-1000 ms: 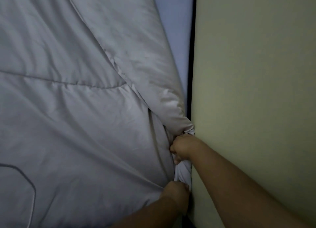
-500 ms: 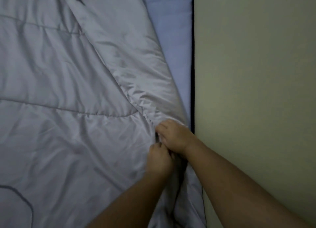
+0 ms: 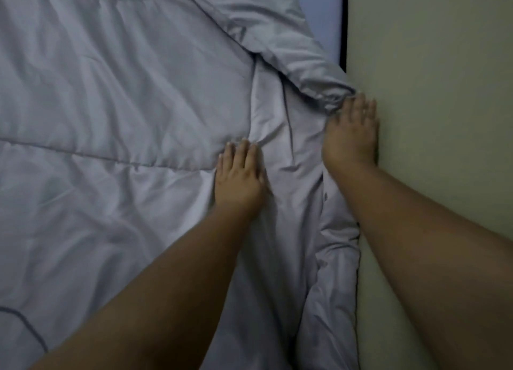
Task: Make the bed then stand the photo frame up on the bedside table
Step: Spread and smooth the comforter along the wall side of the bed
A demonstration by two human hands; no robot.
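A big, soft, pale grey quilt (image 3: 111, 119) with stitched lines covers most of the bed. It is puffy and full of wrinkles. A thin dark curved line (image 3: 25, 325) is sewn on the quilt, far to the left of the wall and low down in the view.

The left hand (image 3: 238, 175) lies flat on the quilt, well to the left of the wall. Its fingers (image 3: 243, 151) are straight and close together, and the palm presses down on the cloth. It holds nothing. The bare left arm (image 3: 155, 300) reaches up to it from the bottom of the view.

Between the two hands, the quilt has a smooth strip with long creases in it.

The right hand (image 3: 351, 136) is flat and open too, right beside the wall and touching it. Its fingertips (image 3: 358, 103) reach the rolled edge of the quilt (image 3: 313, 72), which is folded over and bunched up there. I cannot tell if the fingertips pinch that edge or only press on it. The bare right arm (image 3: 430, 244) runs along the wall.

A strip of light blue bed sheet (image 3: 324, 17) shows just left of the wall, at the top. A thin dark gap (image 3: 344, 22) sits between the sheet and the wall.

The plain yellow-green wall (image 3: 444, 78) fills the right side.
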